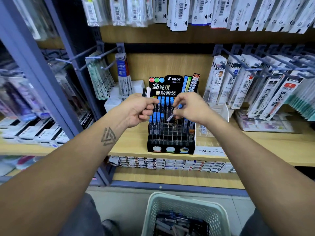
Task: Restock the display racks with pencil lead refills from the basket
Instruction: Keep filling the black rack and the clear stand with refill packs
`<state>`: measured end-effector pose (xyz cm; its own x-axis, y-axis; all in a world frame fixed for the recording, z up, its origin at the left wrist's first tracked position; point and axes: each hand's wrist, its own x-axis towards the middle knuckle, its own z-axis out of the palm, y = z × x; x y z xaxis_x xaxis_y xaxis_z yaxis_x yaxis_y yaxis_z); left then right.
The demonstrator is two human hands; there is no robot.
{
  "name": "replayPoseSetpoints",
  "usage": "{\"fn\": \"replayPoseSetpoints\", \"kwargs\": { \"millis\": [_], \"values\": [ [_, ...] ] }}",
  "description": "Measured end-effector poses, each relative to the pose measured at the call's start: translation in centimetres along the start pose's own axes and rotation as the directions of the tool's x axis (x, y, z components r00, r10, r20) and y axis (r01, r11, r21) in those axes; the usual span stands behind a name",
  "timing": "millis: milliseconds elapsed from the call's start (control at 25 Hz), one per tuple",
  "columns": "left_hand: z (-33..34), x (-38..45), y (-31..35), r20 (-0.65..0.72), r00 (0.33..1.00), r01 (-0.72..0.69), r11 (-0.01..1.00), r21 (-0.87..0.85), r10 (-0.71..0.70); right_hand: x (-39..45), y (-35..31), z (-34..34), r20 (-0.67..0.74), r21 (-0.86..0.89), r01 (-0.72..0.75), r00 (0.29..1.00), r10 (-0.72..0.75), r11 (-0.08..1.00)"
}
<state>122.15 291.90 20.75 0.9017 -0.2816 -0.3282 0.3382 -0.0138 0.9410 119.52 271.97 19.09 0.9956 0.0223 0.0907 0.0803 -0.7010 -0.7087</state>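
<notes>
Nearest me, the pale green basket (185, 213) sits on the floor with more dark refill tubes lying inside. Above it, my right hand (190, 108) pinches one lead refill tube (173, 113) between thumb and fingertips, tilted over the black display rack (170, 133). My left hand (138, 109) is curled, apparently around something small; I cannot tell what. I judge the tube light, rigid, slick plastic, its leads brittle, best gripped mid-body. It looks slim, dark and clear, blue-capped, with a barcode label.

Wood-grain shelf (255, 142), glossy black plastic rack (170, 147), perforated plastic basket (153, 206)
</notes>
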Motion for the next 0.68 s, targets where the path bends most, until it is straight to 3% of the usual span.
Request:
{"fn": "replayPoseSetpoints", "kwargs": {
  "millis": [120, 360, 520, 680],
  "values": [
    [-0.6, -0.1, 0.2, 0.05, 0.998, 0.046, 0.999, 0.001, -0.046, 0.6, -0.1, 0.8, -0.049, -0.099, 0.023, 0.998, -0.028, 0.995],
    [-0.9, -0.3, 0.4, 0.111, 0.99, 0.094, 0.994, -0.053, -0.088, 1.6, -0.1, 3.2, 0.013, -0.199, 0.103, 0.995, -0.103, 0.974],
    [-1.0, 0.0, 0.3, 0.107, 0.99, 0.095, 0.993, -0.076, -0.087, 1.9, 0.2, 3.8, -0.081, -0.217, 0.152, 0.982, -0.173, 0.964],
    [-1.0, 0.0, 0.4, 0.107, 0.991, 0.089, 0.993, -0.08, -0.08, 1.7, 0.0, 4.2, -0.084, -0.303, 0.214, 0.965, -0.25, 0.929]
  ]
}}
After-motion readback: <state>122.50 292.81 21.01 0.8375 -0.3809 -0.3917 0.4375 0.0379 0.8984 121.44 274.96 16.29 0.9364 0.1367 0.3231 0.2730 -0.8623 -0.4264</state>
